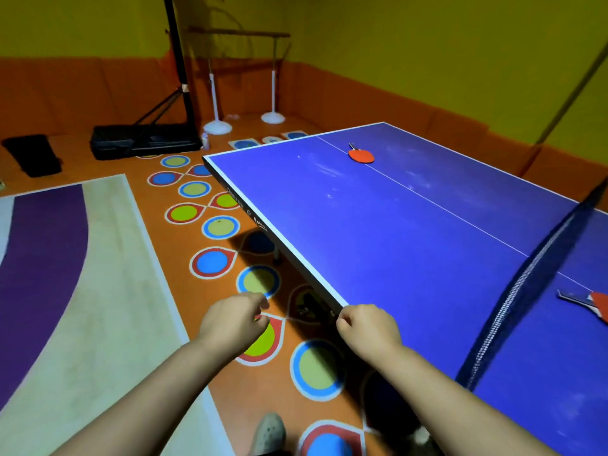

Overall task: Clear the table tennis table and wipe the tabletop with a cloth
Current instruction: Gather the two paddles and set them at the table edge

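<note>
The blue table tennis table [411, 225] fills the right of the head view, with pale smudges on its top. A red paddle [361, 155] lies near the far end on the centre line. Another red paddle [592, 306] lies past the dark net [526, 291] at the right edge. My left hand [235, 322] hovers over the floor, left of the table's side edge, fingers curled with nothing visible in them. At the table's near edge is my right hand [368, 330], in a loose fist over the rim. No cloth is in view.
The orange floor carries coloured circle markings [210, 263]. A purple and cream mat [65, 274] lies to the left. A black stand base [144, 141], two white pole stands [217, 126] and a black bin [33, 154] stand near the far wall. My shoe [269, 432] is below.
</note>
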A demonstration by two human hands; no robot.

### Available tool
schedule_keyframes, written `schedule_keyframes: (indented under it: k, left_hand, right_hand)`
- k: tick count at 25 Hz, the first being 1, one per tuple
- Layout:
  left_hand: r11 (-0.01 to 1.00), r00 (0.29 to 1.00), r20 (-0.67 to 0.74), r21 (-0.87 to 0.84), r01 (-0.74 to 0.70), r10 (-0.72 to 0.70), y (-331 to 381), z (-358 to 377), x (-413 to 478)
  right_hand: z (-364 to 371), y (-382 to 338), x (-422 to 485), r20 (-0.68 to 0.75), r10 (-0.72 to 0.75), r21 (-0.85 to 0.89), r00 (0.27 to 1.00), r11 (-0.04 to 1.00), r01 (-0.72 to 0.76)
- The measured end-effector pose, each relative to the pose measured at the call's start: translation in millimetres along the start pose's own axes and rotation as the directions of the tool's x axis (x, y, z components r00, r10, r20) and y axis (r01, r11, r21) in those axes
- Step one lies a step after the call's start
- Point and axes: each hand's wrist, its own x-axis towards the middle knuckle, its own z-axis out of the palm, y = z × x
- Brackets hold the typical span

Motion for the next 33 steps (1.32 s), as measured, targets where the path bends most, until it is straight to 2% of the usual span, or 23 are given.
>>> schedule_keyframes:
  k: [4,11,17,24,29,33]
  left_hand:
    - [0.997,0.998,-0.002,0.037,-0.062,0.062,-37.4,-7.1,118.6]
    - [0.995,0.997,0.013,0.064,-0.082,0.081,-108.2,-52.7,322.4]
    - [0.983,0.979,0.086,0.001,-0.184,0.183,-117.4,-29.1,485.0]
    - [0.883,0.86,0.201,-0.083,-0.461,0.468,-87.0,36.3,759.3]
    - [0.815,0.771,0.272,-0.118,-0.568,0.577,-55.1,81.9,936.2]
    - [0.776,0.735,0.271,-0.087,-0.624,0.622,-26.3,126.1,1047.4]
  right_hand:
    - [12.7,-13.9,121.9,0.008,0.053,0.024,0.999,0.998,-0.053]
    - [5.9,-62.9,325.4,0.062,0.099,0.051,0.993,0.993,-0.103]
    - [-16.7,-40.2,452.4,0.004,0.193,-0.025,0.981,0.981,-0.193]
    - [-18.9,3.8,648.0,-0.021,0.47,0.009,0.882,0.882,-0.47]
    - [-13.6,38.4,778.9,0.08,0.59,0.008,0.803,0.806,-0.593]
    - [-11.0,76.7,855.7,0.011,0.66,0.013,0.751,0.751,-0.66]
